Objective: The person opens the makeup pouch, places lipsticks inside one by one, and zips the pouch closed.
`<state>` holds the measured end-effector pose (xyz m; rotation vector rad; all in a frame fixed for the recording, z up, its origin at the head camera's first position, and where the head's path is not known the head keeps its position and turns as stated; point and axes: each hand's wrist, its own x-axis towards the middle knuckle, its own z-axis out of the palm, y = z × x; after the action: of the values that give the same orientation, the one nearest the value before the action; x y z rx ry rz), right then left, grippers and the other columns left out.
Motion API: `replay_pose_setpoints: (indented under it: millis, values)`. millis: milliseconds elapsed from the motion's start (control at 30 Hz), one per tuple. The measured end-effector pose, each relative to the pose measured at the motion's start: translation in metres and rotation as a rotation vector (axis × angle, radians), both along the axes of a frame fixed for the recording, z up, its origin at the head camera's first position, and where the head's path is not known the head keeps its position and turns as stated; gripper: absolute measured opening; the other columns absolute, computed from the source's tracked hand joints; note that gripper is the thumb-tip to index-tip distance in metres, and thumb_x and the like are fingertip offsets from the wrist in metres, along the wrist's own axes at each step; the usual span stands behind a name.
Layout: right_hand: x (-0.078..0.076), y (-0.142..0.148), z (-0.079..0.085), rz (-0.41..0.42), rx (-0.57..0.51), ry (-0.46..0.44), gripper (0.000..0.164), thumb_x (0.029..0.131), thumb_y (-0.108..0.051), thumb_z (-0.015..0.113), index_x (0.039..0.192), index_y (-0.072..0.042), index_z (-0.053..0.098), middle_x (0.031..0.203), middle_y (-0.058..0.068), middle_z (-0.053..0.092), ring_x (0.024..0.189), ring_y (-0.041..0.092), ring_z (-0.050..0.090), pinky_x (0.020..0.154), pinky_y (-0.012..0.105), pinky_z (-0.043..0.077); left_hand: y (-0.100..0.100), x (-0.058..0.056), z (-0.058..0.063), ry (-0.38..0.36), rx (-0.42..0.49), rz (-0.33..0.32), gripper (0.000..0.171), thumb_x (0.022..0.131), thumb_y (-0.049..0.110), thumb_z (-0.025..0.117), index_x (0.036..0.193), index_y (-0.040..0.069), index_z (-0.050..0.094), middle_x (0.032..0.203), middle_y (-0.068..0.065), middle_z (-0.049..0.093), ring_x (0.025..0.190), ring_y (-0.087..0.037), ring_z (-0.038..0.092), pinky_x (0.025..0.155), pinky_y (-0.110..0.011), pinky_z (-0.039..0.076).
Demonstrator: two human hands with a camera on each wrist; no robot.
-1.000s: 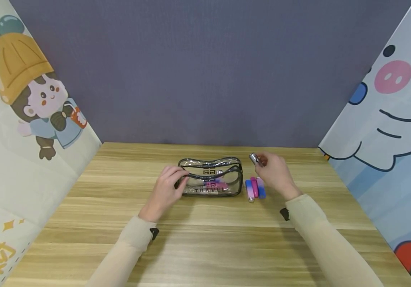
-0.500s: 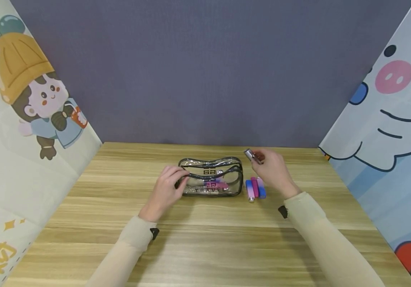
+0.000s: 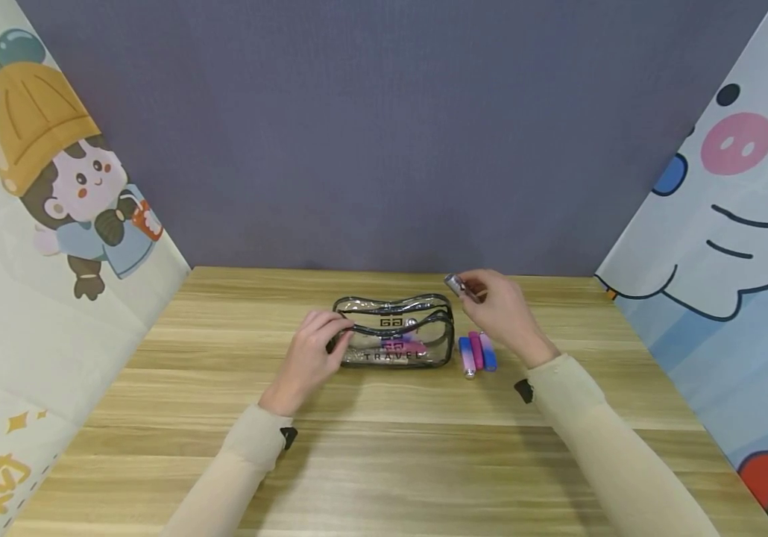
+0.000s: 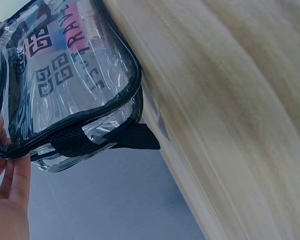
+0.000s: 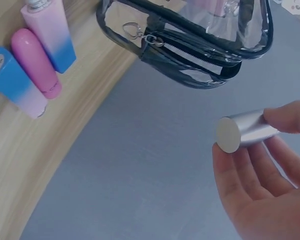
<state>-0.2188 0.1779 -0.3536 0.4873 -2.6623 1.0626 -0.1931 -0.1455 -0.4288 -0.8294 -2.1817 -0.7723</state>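
A clear zippered travel pouch (image 3: 438, 350) with black piping stands on the table, its top open. Pink and blue items show dimly through its wall. My left hand (image 3: 306, 359) pinches the pouch's top rim at its left end, thumb on one side and fingers on the other. With thumb and fingers, my right hand (image 3: 503, 313) holds a silver lipstick tube (image 5: 250, 129) in the air, beyond the pouch's right end and apart from it. Two pink-blue tubes (image 5: 49, 35) and a magenta rounded tube (image 5: 35, 60) lie side by side right of the pouch.
The wooden table (image 3: 384, 462) meets a grey-blue panel (image 3: 384, 149) at its back edge. Printed cartoon sheets (image 3: 28, 313) stand on both sides. A heart-shaped charm (image 5: 132, 31) hangs from the pouch's zipper end.
My right hand has moved left and slightly toward the back with the silver lipstick tube, nearing the pouch's right end. My left hand and the pouch stay in place.
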Motion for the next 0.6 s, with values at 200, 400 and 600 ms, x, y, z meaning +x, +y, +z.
replay_pose_setpoints:
  millis: [200,400,600]
  values:
    - [0.001,-0.005,0.003,0.038,-0.003,0.012,0.034,0.091,0.000,0.067,0.124,0.003,0.066,0.109,0.016,0.067,0.096,0.029,0.065,0.085,0.044,0.059,0.000,-0.001,-0.001,-0.003,-0.004,0.000,0.020,0.084,0.000,0.079,0.104,-0.001,0.074,0.100,-0.011,0.071,0.096,-0.026,0.062,0.085,-0.036,0.057]
    - [0.001,-0.009,0.007,0.065,0.033,0.031,0.032,0.091,-0.001,0.067,0.123,0.001,0.068,0.108,0.015,0.067,0.094,0.028,0.065,0.082,0.043,0.059,0.000,-0.001,-0.002,-0.005,-0.001,0.001,0.020,0.085,0.000,0.078,0.104,-0.001,0.074,0.101,-0.011,0.071,0.096,-0.026,0.062,0.086,-0.037,0.057]
    - [0.002,-0.014,0.013,0.079,0.073,0.037,0.030,0.093,-0.004,0.066,0.123,0.000,0.068,0.111,0.014,0.067,0.096,0.028,0.065,0.085,0.043,0.059,0.000,-0.001,-0.002,-0.001,0.009,-0.003,0.020,0.084,0.000,0.078,0.103,-0.002,0.074,0.100,-0.011,0.071,0.096,-0.027,0.063,0.086,-0.038,0.057]
